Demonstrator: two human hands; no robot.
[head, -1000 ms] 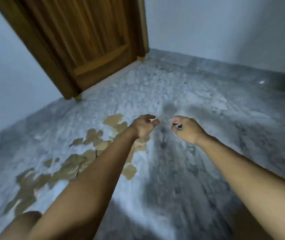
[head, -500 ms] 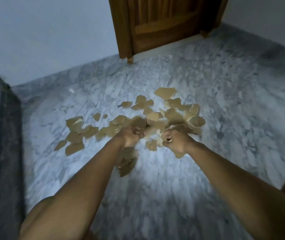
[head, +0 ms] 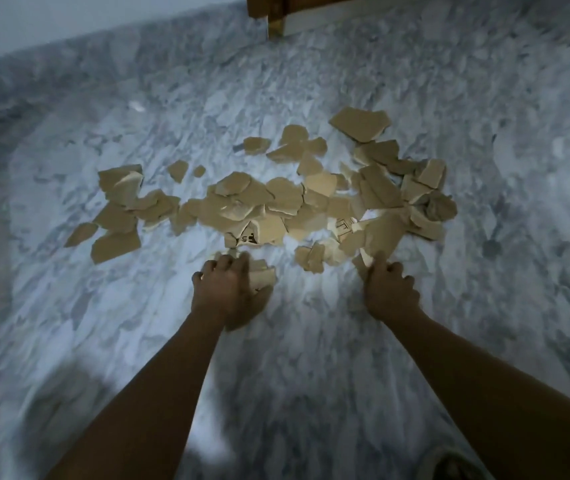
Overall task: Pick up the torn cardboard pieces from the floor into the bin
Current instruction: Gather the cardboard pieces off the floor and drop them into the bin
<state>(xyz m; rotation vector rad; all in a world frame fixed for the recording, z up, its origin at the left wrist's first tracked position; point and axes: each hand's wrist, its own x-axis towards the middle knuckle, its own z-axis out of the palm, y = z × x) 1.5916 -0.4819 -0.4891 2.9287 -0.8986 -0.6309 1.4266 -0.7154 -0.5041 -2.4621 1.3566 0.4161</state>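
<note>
Marble floor (head: 103, 323): cardboard pieces (head: 276, 202) strewn left-right; left hand (head: 229, 294) grasping scraps, right hand (head: 389, 292) pinching one.

Single head view, looking steeply down, close over floor (head: 311, 358).

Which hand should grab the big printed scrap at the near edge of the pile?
Left, probably. The left hand sits just below the printed scrap, already over a small piece. The right hand is off to the side, at a tilted piece. No bin is in view.
</note>
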